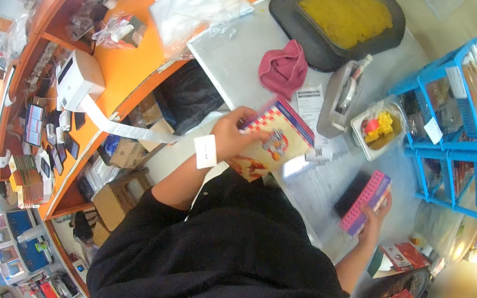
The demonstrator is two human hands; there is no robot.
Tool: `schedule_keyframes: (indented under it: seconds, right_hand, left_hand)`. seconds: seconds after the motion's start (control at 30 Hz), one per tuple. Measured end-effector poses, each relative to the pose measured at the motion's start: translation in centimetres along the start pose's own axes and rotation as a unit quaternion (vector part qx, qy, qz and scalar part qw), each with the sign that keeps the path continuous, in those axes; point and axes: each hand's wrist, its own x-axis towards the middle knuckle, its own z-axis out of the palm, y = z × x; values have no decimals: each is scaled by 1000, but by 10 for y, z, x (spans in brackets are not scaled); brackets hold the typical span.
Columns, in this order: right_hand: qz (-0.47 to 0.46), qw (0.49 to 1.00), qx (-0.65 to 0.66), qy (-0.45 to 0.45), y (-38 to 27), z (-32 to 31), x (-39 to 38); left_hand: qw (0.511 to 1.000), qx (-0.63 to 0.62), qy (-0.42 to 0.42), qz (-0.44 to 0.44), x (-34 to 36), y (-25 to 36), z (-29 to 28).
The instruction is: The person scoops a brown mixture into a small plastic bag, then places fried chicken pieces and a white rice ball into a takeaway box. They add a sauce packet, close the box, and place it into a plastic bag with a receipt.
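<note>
Left hand (233,136) is gripping a flat printed carton (271,141) (red, cream and blue, looks like a folded food box), holding it up over the near edge of the grey counter (234,55). Right hand (372,217) is wrapped around a pink slotted block (365,201) just right of that, low by the counter's near side. Farther back sit a maroon cloth (284,68), a tape dispenser (342,94) and a dark tray of yellow food (344,16). Blue plastic racks (450,129) stand on the right.
</note>
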Motion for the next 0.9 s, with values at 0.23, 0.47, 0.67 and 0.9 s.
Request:
schedule_keyframes:
  seconds: [0.23,0.47,0.67,0.9]
  right_hand:
    - [-22,959,255,-118,-97,35,-55]
    - [-64,939,253,-226,-210,227,-42]
    - [-310,903,-264,-140,-261,392,1]
    - [-165,854,-493,-26,-276,474,-1]
  left_hand:
    - [977,-155,136,-50,93,-66,-91]
    - [993,100,55,32,237,-166,-88]
    - [977,125,-171,24,252,-123,-116]
    - [946,224,132,194,295,-97,-252]
